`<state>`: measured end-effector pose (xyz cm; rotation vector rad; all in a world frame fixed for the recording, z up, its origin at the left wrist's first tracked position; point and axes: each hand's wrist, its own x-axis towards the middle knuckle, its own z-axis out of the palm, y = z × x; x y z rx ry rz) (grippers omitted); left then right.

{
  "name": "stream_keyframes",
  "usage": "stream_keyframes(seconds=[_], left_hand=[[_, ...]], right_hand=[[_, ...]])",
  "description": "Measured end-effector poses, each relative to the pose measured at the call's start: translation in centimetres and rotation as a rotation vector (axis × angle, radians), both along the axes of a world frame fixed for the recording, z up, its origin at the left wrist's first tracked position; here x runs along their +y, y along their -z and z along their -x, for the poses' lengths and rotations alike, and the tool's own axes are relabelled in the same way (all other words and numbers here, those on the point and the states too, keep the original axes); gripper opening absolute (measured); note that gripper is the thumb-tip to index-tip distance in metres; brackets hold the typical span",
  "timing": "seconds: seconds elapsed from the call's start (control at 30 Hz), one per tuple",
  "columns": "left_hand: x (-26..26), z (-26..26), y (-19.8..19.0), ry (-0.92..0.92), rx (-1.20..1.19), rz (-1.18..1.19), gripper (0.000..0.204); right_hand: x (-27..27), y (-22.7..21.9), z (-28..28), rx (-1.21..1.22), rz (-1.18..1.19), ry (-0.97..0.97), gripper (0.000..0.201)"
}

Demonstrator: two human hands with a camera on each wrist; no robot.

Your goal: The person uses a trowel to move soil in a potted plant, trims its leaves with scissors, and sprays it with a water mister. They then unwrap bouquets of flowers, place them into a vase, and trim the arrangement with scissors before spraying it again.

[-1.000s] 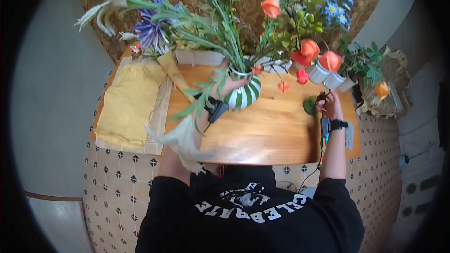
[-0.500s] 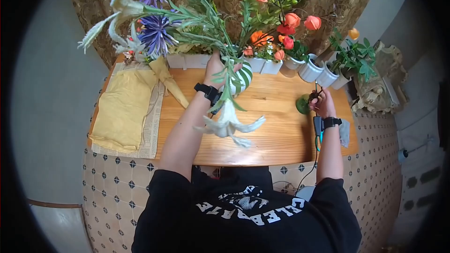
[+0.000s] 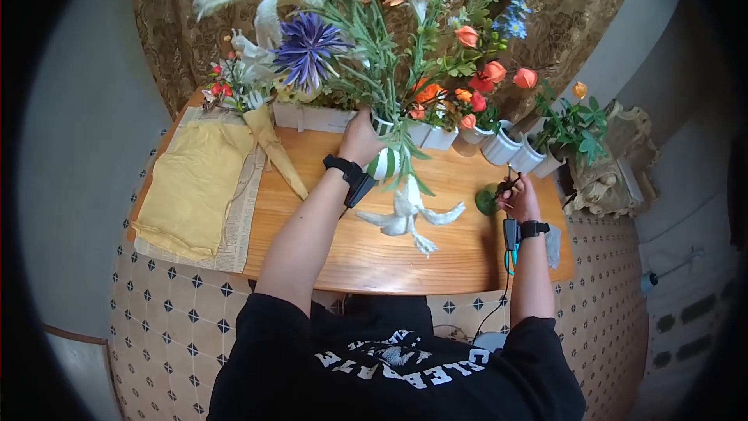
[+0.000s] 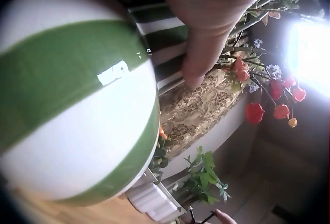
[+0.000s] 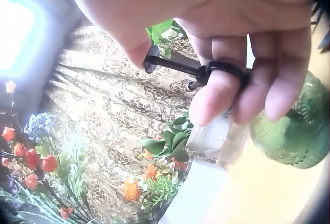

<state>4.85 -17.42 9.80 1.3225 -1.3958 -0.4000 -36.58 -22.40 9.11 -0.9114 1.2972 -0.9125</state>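
Note:
My left hand grips the neck of a green-and-white striped vase, its thumb lying along the neck in the left wrist view. A tall bunch of artificial flowers fills the vase, with a purple spiky flower leaning left and a white lily drooping over the table in front. On the right, my right hand holds a green glass mister by its black pump top. One finger passes through the pump's ring, and the thumb is at the round plunger end.
Yellow cloth lies on newspaper at the left, with a yellow wrapped cone beside it. White planters and white pots line the table's back edge before a patterned curtain. A grey cloth lies at the right edge.
The vase has been turned: the drooping lily has swung from over my left forearm to the vase's front right. My left hand has shifted around the neck. My right hand still holds the mister.

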Motion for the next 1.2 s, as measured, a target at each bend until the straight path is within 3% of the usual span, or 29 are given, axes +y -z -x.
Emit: stream_keyframes(seconds=[0.2,0.33,0.47,0.6,0.67,0.8,0.87,1.0,1.07,1.2], left_hand=[[2.7,-0.3,1.3,-0.114,-0.182,0.152,0.088],[5.3,-1.7,6.2,-0.163,0.036,0.218,0.084],[8.6,-3.3,9.9,-0.242,0.228,0.109,0.047],[9.4,-4.4,12.5,-0.128,0.438,-0.067,0.027],[9.8,-4.5,10.8,-0.057,0.549,-0.042,0.02],[9.5,-4.6,11.3,-0.039,0.526,-0.049,0.02],[9.7,-4.5,11.0,-0.062,0.447,-0.088,0.019],[9.4,-4.4,11.5,-0.048,0.459,-0.055,0.018],[9.2,-4.5,11.9,-0.061,0.448,-0.018,0.019],[9.7,-4.6,11.3,-0.028,0.448,-0.008,0.016]], right_hand=[[1.9,-0.3,0.0,-0.184,-0.013,-0.064,0.056],[4.1,-1.1,0.2,-0.221,-0.008,-0.001,0.057],[5.1,-4.1,2.3,-0.073,0.005,0.0,0.06],[7.3,-10.5,2.3,0.13,0.233,0.101,0.061],[7.8,-14.9,4.1,0.184,0.281,-0.019,0.064],[9.1,-25.3,3.1,0.226,0.499,0.11,0.067],[9.9,-31.1,2.0,0.356,0.588,0.175,0.066],[9.6,-41.4,-0.1,0.421,0.597,0.068,0.067],[10.1,-43.6,-4.1,0.48,0.676,0.227,0.069],[8.3,-46.3,-6.7,0.6,0.659,0.102,0.071]])
